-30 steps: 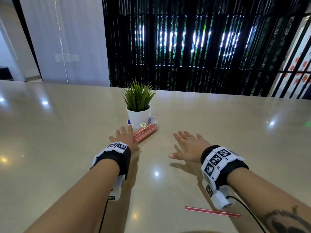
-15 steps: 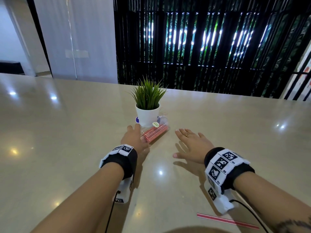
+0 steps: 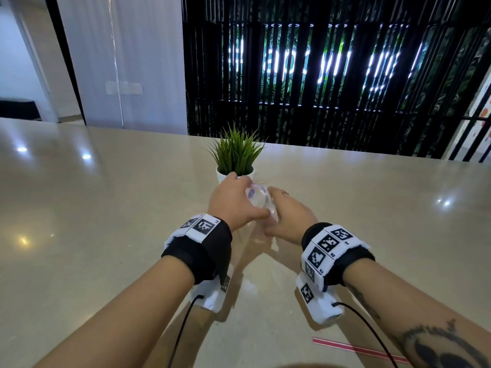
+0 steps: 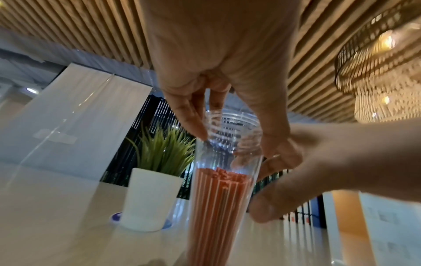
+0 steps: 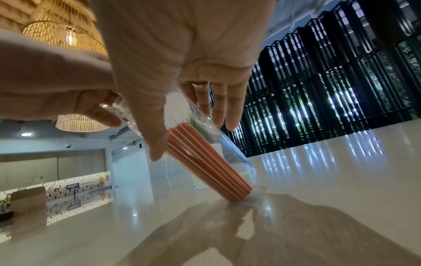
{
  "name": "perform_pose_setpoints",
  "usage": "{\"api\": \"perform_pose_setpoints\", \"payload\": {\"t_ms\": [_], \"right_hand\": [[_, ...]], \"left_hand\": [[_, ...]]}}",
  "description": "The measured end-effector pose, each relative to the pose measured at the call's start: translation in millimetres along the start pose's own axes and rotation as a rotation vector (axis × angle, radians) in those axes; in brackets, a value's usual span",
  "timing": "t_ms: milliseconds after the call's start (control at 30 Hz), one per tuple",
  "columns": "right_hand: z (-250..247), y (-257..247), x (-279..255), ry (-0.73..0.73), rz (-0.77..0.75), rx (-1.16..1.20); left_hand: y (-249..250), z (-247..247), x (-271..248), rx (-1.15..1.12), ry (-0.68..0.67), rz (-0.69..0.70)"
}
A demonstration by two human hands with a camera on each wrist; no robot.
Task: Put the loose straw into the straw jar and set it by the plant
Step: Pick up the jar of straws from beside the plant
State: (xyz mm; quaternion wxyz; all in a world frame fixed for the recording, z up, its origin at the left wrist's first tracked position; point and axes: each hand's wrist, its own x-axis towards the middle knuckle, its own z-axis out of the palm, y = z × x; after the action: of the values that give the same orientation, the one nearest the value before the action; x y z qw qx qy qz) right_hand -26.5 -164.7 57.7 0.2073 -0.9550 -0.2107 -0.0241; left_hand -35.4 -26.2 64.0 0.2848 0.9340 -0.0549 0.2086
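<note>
A clear straw jar (image 3: 259, 201) packed with red straws (image 4: 218, 198) stands with its base on the beige table (image 3: 106, 221), just in front of the small potted plant (image 3: 236, 152). My left hand (image 3: 239, 197) grips the jar's threaded top from above, fingers and thumb curled round the rim. My right hand (image 3: 281, 211) wraps the jar's side lower down. In the right wrist view the jar (image 5: 212, 158) leans away from my right hand (image 5: 193, 138). The loose red straw (image 3: 358, 349) lies flat on the table near me, behind my right wrist.
The plant's white pot (image 4: 150, 198) sits on a blue coaster, close to the left of the jar. A black slatted screen (image 3: 318, 75) runs behind the table's far edge. Bare tabletop spreads to the left and right of the hands.
The jar lay on its side beside the pot with my left hand reaching it. It now stands raised, and my right hand has come off the table to hold its side.
</note>
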Motion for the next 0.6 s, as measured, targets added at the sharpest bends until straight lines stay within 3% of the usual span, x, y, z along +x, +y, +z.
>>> {"api": "perform_pose_setpoints", "payload": {"t_ms": [233, 433, 600], "right_hand": [[-11, 9, -8, 0.176, -0.002, 0.128], [-22, 27, -17, 0.11, -0.008, 0.301], [-34, 29, -26, 0.053, -0.024, 0.499]], "left_hand": [[33, -4, -2, 0.002, 0.087, 0.008], [35, 1, -12, -0.167, 0.005, 0.08], [31, 6, -16, -0.514, -0.099, -0.025]]}}
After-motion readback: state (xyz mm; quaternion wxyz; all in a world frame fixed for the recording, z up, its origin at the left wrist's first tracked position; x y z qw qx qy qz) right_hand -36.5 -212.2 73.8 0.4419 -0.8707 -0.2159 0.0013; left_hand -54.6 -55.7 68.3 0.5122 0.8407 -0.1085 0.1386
